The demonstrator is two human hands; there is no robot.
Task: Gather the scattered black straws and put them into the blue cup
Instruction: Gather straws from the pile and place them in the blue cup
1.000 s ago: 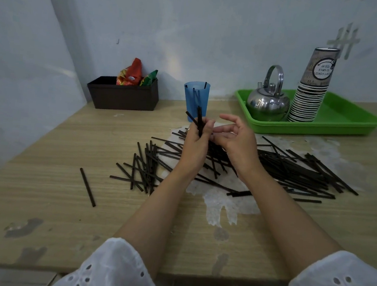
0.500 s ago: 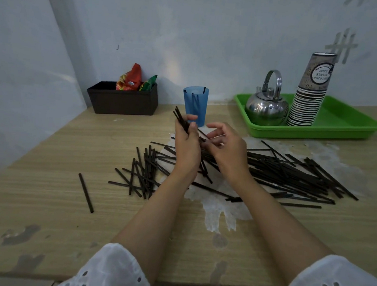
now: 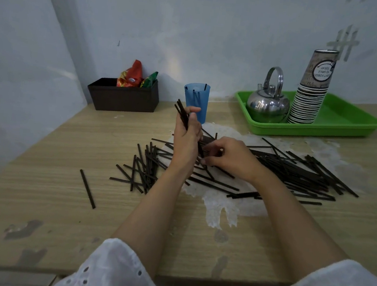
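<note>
A few straws (image 3: 182,113) are gripped in the left hand (image 3: 187,138), just before the cup (image 3: 196,97); the right hand (image 3: 229,158) is curled into the pile (image 3: 295,171) (whether one is pinched cannot be told). Judged light, stiff and slippery, they are best pinched mid-length. Kettle (image 3: 267,104) and tray (image 3: 345,132) are set well aside; the cup's path seems unblocked.

The blue cup (image 3: 196,99) is a translucent plastic tumbler standing upright, with a few straws leaning inside and one tip poking above its rim. Just in front of the cup, a small bundle of straws (image 3: 182,114) is gripped, tilted, in the left hand (image 3: 187,138). Most black straws (image 3: 295,171) lie flat, criss-crossed, in front of the cup and to its right. One lone straw (image 3: 87,188) lies well apart, front-left of the cup.
</note>
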